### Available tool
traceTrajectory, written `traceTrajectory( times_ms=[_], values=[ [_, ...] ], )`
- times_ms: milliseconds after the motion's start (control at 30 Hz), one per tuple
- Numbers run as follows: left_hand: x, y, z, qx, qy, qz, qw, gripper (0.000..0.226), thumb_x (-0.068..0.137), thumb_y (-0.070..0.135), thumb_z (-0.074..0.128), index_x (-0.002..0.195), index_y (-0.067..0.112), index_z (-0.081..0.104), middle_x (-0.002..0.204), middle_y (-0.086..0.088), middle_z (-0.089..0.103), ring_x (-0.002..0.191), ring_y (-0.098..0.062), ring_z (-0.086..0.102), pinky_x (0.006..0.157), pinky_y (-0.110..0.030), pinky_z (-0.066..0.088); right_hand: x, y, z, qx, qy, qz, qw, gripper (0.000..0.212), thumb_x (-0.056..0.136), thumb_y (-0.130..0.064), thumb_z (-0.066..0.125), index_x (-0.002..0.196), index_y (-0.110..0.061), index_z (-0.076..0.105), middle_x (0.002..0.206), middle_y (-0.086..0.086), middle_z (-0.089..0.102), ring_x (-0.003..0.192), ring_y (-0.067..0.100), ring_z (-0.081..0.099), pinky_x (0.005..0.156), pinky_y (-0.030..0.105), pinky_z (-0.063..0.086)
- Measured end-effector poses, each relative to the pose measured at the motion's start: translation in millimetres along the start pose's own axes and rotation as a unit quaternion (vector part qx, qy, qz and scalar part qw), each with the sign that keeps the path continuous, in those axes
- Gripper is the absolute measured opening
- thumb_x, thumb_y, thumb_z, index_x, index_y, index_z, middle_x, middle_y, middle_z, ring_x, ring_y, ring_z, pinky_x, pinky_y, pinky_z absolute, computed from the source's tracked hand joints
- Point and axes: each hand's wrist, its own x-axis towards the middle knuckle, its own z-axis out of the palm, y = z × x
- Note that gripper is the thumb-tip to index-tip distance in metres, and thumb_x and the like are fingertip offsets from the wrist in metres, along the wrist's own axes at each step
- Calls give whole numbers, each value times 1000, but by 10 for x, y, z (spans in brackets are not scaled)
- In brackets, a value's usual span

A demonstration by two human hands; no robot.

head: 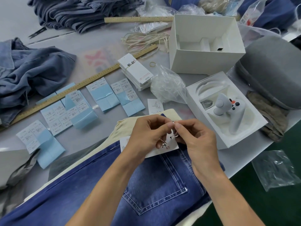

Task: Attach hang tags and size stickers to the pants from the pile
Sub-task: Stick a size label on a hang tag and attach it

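Observation:
Blue jeans (146, 185) lie flat in front of me, back pocket up, over cream pants (123, 128). A white hang tag (156, 149) with black brush lettering rests on the waistband. My left hand (146, 134) and my right hand (195, 139) meet just above the tag, thumbs and forefingers pinching its thin pale string (174, 128), which loops down to the tag's hole. A stack of spare hang tags (136, 72) sits further back. Several blue-backed size sticker sheets (104, 95) are spread across the table to the left.
A long wooden ruler (78, 87) crosses the table diagonally, a second ruler (138, 19) lies at the back. Folded grey-blue pants (81, 12) pile up far left. White boxes (205, 44), a controller (228, 110), plastic bags (167, 85), string bundle (143, 39) and a grey case (270, 70) crowd the right.

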Motion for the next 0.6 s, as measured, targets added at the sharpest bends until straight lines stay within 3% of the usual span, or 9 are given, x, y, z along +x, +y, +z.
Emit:
traceTrajectory(
  times_ms=[133, 200, 333, 433, 600],
  values=[
    [-2, 19, -15, -14, -19, -24, 999, 11, 93, 9, 72, 90, -2, 72, 67, -7, 63, 48, -12, 49, 37, -21, 38, 9, 3, 10, 13, 52, -21, 998, 3, 86, -22, 75, 88, -24, 75, 97, 3, 77, 89, 20, 73, 78, 31, 58],
    [-13, 18, -19, -24, -15, -30, 999, 10, 94, 8, 71, 90, -1, 71, 69, -8, 65, 50, -13, 51, 37, -22, 39, 41, -23, -1, 60, 71, -27, 995, 7, 87, -17, 71, 85, -23, 72, 104, 6, 77, 96, 22, 73, 83, 27, 57],
    [-44, 5, -38, -55, -7, -29, 998, 10, 94, 8, 71, 89, -1, 70, 78, -11, 71, 58, -14, 56, 40, -23, 43, 104, -51, -56, 67, 63, -20, 996, 4, 86, -17, 67, 87, -21, 65, 90, 10, 77, 87, 21, 73, 75, 21, 54],
    [-56, 4, -37, -69, -4, -25, 997, 14, 93, 9, 72, 92, -5, 70, 83, -14, 73, 60, -15, 57, 43, -24, 47, 117, -35, -68, -10, 30, -35, 999, 14, 89, -12, 71, 86, -25, 73, 81, 4, 75, 77, 13, 70, 73, 18, 53],
    [-43, -19, -31, -58, 15, -20, 998, 8, 90, 11, 75, 86, 4, 76, 76, -6, 69, 58, -12, 53, 44, -23, 46, 53, -16, -68, -156, -43, -79, 984, 24, 94, -7, 69, 102, -27, 79, 97, -11, 78, 96, 9, 72, 85, 19, 54]
  ],
)
